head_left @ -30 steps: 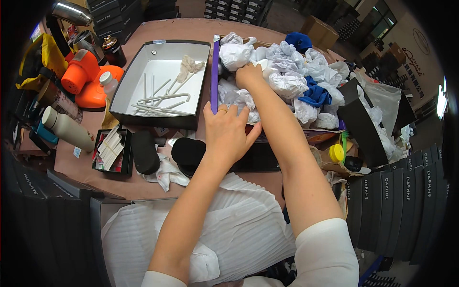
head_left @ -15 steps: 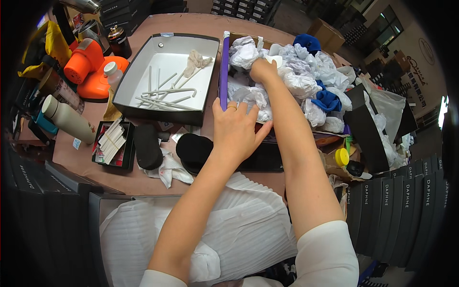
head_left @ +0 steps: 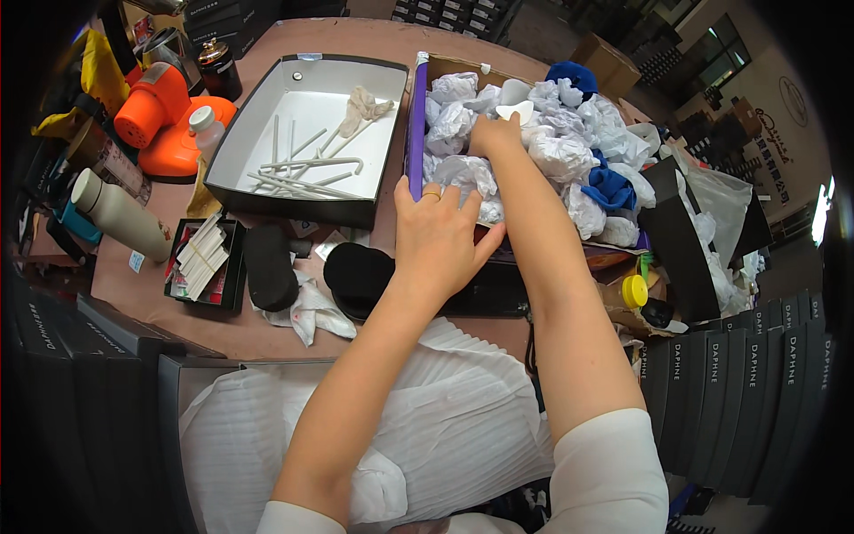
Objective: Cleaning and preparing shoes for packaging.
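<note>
My left hand (head_left: 440,233) rests with its fingers spread over the near edge of a box with a purple side (head_left: 415,133), a ring on one finger. Crumpled white paper balls (head_left: 562,158) fill this box, with a few blue cloth-like bundles (head_left: 609,185) among them. My right hand (head_left: 495,135) reaches down among the paper balls in the box's left part. Its fingertips are hidden, so any hold there cannot be seen. A smooth white piece (head_left: 515,110) lies right beside this hand.
An open black-and-white box (head_left: 307,200) holds several thin sticks. Below it are a small black box (head_left: 233,267) with bundled white strips and black rounded objects (head_left: 359,279). Nearest me, pleated white paper (head_left: 463,400) lies in an open box. Dark shoeboxes (head_left: 721,392) stand on both sides.
My right hand has shifted slightly within the paper balls, and some at the box's left have moved. The smooth white piece beside it shows more. My left hand keeps its place.
</note>
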Available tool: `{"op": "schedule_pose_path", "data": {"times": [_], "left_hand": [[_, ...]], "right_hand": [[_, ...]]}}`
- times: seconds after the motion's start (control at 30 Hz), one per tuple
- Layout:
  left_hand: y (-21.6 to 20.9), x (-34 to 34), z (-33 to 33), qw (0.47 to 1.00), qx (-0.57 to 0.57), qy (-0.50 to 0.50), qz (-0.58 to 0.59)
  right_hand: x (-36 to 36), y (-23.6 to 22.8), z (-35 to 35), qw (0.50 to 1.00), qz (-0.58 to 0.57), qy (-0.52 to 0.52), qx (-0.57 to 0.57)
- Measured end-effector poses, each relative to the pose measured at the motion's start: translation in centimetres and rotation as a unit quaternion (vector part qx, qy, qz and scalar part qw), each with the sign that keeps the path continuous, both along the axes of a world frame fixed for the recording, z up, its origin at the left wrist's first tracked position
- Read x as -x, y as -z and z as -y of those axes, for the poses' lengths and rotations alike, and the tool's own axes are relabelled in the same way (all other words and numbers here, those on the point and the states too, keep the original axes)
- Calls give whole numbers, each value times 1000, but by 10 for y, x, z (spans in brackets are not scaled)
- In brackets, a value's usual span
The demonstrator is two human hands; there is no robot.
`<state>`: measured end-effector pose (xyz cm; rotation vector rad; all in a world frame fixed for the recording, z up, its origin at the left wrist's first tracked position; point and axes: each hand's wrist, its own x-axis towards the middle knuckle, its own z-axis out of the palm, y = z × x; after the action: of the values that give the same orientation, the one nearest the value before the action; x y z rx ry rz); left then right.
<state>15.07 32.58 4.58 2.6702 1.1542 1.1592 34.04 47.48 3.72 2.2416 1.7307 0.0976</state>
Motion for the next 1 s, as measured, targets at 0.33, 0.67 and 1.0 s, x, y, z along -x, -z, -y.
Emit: {"op": "schedule_pose_path", "data": {"times": [0.33, 0.67, 1.0], "left_hand": [[-1, 0, 0, 1000, 5, 4, 3], [-2, 0, 0, 1000, 4, 1, -4], [-2, -1, -1, 1000, 1, -3, -1]], "right_hand": [[-1, -1, -3, 996, -4, -6, 87], [-18, 10, -11, 978, -136, -56, 145], [-28, 3, -6, 959, -273, -81, -14]]}}
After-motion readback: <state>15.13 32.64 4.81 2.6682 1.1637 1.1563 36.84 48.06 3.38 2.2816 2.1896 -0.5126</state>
